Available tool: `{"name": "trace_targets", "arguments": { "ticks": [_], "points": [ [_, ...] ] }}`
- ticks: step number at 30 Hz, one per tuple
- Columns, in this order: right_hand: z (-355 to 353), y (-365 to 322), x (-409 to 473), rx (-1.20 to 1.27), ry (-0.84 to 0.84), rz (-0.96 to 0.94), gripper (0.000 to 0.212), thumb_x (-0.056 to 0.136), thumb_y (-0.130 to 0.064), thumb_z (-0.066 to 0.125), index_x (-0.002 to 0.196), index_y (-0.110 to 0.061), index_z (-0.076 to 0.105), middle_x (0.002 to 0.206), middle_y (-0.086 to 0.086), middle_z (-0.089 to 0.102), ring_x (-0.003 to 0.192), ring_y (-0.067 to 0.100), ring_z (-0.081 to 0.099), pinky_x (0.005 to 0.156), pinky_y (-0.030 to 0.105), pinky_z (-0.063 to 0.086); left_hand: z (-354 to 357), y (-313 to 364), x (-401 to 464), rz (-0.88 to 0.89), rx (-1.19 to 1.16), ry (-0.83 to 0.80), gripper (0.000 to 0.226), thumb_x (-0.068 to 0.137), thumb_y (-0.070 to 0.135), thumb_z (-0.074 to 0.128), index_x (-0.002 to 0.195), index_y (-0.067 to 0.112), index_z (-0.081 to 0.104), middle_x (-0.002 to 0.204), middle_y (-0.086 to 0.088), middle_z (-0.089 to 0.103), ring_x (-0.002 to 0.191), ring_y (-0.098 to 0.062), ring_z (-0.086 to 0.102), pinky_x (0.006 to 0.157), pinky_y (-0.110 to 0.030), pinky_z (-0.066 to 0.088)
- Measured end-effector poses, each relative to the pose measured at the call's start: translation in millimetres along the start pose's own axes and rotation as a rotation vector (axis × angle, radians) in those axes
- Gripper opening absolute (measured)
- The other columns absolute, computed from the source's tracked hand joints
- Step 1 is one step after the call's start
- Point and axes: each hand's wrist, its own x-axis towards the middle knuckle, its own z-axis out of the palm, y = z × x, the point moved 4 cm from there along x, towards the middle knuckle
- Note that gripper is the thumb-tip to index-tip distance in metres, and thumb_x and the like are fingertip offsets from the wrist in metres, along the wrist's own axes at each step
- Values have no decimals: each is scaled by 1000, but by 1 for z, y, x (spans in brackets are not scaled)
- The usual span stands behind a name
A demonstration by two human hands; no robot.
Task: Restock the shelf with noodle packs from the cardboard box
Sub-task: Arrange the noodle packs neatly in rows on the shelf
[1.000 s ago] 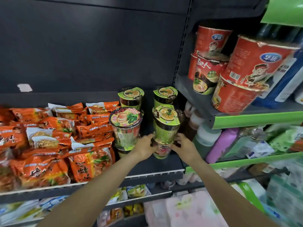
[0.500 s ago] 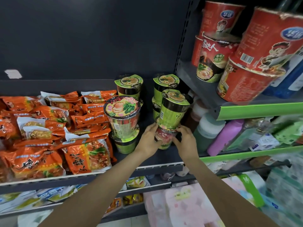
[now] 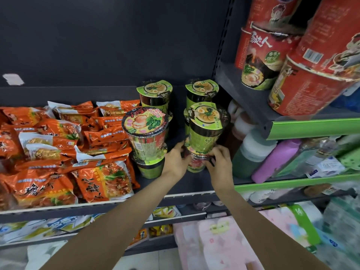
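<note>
Dark shelving fills the view, and we're looking down on the middle shelf (image 3: 187, 184), its black deck running left to right with a pale strip along the front lip. Biggest block on it is the heap of orange noodle packs (image 3: 58, 152) over on the left, lying flat and overlapping, labels up so they read from the aisle. Up on the right-hand bay sit big red tubs (image 3: 315, 75), leaning out toward us, cut off by the top and right edges. Now the action: four stacks of cups at the right end of the shelf, two at the back, two in front, and both hands are on the front right one. The green cup (image 3: 206, 131) rides on top of a lower cup (image 3: 194, 162), and the left hand (image 3: 175, 160) and right hand (image 3: 220, 164) bracket the join from either side, fingers (image 3: 218, 151) curled in against it. My read: steadying the pair so the top cup seats square and lines up with the neighbouring stack (image 3: 146, 141). Bottles (image 3: 272, 160) lie on the next shelf right, blurred. The lower cup is mostly covered by the hands, so its label is hard to read. No cardboard box in view, and the shelves below are smeared.
</note>
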Motion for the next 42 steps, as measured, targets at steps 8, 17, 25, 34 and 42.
{"name": "trace_targets", "arguments": {
  "ticks": [8,17,25,34,42],
  "points": [
    [-5,9,21,-4,0,-5,31,73,15,65,98,-2,56,118,11,44,100,20,53,91,41,51,12,6,15,-27,-93,44,56,86,15,66,137,13,43,125,-8,60,110,-22,58,93,-36,50],
    [-13,11,24,257,-6,138,45,71,-5,79,108,-1,54,121,8,39,104,13,49,92,24,45,5,16,24,107,39,49,60,87,16,64,140,9,36,135,-13,44,127,-24,43,92,-19,32],
    [-17,18,34,243,-114,224,54,84,-9,67,134,-4,46,133,14,51,122,26,49,87,18,37,11,4,28,34,-35,-135,62,94,5,48,149,19,22,147,-4,39,129,-18,46,101,-26,37],
    [-18,18,41,102,-149,204,50,85,-9,66,132,-3,50,134,22,46,123,34,46,107,41,36,11,-1,19,9,-104,-243,75,89,-13,33,149,27,15,153,1,29,134,-14,39,91,-23,44],
    [-23,21,48,111,-90,312,38,85,6,58,123,3,56,130,18,53,120,31,52,103,31,39,7,-8,13,23,5,-286,73,88,-12,34,150,22,19,150,0,35,135,-10,36,95,-18,37]
  ]
}}
